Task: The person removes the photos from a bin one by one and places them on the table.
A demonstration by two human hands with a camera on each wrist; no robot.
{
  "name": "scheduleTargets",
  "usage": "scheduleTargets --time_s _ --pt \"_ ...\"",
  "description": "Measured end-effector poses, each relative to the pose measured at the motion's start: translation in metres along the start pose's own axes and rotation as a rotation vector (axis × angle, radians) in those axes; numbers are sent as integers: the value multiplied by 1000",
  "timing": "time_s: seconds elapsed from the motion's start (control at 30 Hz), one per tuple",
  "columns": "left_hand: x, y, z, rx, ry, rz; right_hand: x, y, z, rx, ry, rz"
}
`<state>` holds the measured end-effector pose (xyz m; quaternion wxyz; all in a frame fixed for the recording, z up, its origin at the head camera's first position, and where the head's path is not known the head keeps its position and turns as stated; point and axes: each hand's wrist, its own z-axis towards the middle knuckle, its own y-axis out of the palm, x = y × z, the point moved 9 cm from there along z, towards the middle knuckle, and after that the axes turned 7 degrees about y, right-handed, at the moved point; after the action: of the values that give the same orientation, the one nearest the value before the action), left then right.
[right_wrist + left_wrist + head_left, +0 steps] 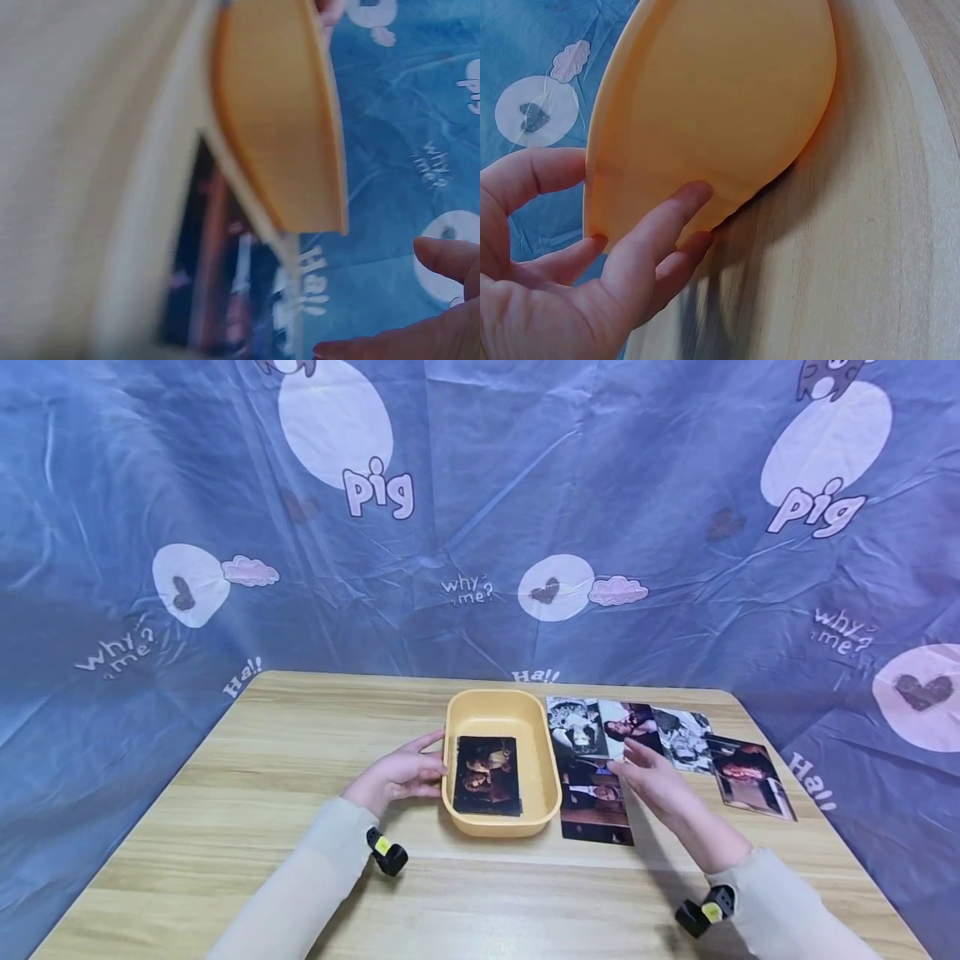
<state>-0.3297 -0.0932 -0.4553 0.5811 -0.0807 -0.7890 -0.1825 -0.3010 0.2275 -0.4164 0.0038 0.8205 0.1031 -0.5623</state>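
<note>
A yellow plastic tray (537,781) stands on the table with dark photo cards (487,777) lying in it. My left hand (405,772) is at the tray's left side, its extended fingers (664,221) touching the outer wall (720,90). My right hand (667,785) hovers over the photos right of the tray, fingers loosely extended and holding nothing. Nearest to it lies a photo of a person in a dark suit (596,802). Black-and-white photos (576,727) (682,743) and a colour photo (630,727) make a row behind it.
Another photo (750,772) lies askew near the table's right edge. Behind the wooden table (315,718) hangs a blue printed cloth (480,527). Dark wrist cameras (387,852) sit on both sleeves.
</note>
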Motion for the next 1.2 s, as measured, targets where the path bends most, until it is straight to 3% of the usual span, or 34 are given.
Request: scheduleTargets --time_s 0.3,0.43,0.6,0.83,1.07,1.2 --pt "-1 1 0 -13 1 -6 -43 38 23 -50 -63 155" --pt "-2 0 0 -7 -6 -4 -50 61 33 -76 -60 245" --pt "-2 1 1 -6 -10 -6 -48 90 44 -101 -18 283" --pt "-1 2 1 -7 -9 -12 -31 120 57 -113 46 224" --pt "0 2 1 -10 -7 -8 -10 132 63 -77 113 153" --pt "2 1 0 -6 -6 -9 -7 133 63 -13 123 91"
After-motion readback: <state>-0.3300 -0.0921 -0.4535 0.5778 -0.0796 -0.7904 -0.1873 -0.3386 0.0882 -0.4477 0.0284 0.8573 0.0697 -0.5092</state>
